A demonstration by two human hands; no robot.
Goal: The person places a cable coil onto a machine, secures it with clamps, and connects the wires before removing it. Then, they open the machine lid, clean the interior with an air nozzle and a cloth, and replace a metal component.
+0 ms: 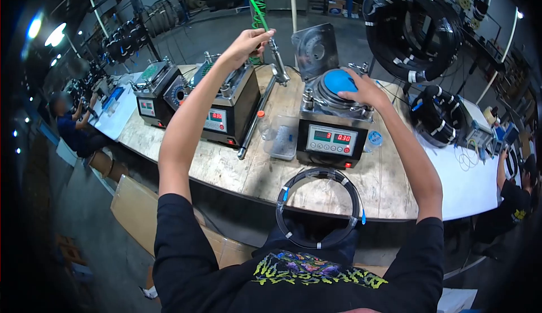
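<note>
My left hand is raised above the bench, its fingers closed at the top of a metal air blow gun that hangs nose down from a green hose. With my right hand I grip a round blue polishing pad, thumb across its face and fingers at its far edge. The pad sits on top of a fiber polishing machine whose red display reads 0.30. Behind it a square metal plate with a round centre stands tilted up. A coil of black cable lies at the bench's front edge.
Two more polishing machines stand to the left. A clear plastic tray, an orange-capped bottle and a metal bar lie between. Big cable coils hang at right. People work at both ends.
</note>
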